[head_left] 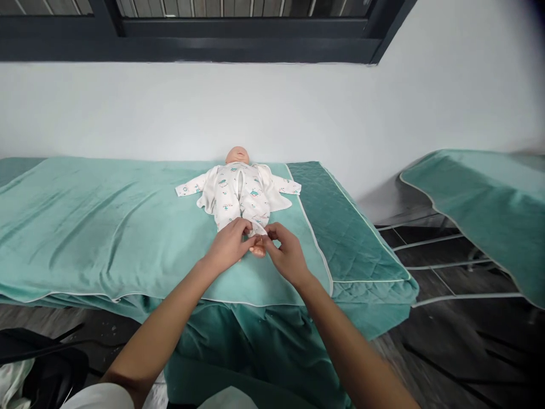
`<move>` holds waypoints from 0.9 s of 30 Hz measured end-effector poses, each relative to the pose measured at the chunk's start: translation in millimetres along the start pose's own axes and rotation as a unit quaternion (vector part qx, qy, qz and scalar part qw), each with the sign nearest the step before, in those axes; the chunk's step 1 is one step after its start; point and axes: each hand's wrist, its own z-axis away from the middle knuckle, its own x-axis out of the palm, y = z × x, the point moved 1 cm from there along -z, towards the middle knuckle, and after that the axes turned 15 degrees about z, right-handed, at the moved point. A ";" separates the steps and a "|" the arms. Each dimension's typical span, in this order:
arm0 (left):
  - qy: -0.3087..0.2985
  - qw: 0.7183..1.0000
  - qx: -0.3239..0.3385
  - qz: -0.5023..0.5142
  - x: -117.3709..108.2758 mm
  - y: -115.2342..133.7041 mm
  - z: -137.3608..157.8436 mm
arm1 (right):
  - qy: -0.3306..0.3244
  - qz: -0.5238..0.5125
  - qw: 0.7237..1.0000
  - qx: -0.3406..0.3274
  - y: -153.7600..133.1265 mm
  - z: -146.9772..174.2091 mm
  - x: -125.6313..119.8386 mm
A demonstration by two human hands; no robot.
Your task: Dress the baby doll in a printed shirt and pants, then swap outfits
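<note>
A baby doll (237, 154) lies on its back on a light green sheet, its head toward the wall. It wears a white printed top (193, 185) with long sleeves spread out and white printed trousers (227, 196). My left hand (232, 241) and my right hand (284, 250) pinch the cuff of one trouser leg from either side. Below that cuff the doll's bare foot (258, 250) shows between my hands. The other foot is hidden behind my left hand.
The light green sheet (128, 238) covers most of the bed, over a darker quilted cover (361, 227). A second green-covered surface (489, 187) stands at the right, with metal bars (451, 265) between. A black chair or bag (51, 363) is at lower left.
</note>
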 end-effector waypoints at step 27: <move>0.061 0.956 0.191 -0.213 12.1 7.6 55.6 | -0.025 0.220 0.970 -0.101 6.0 46.8 -8.6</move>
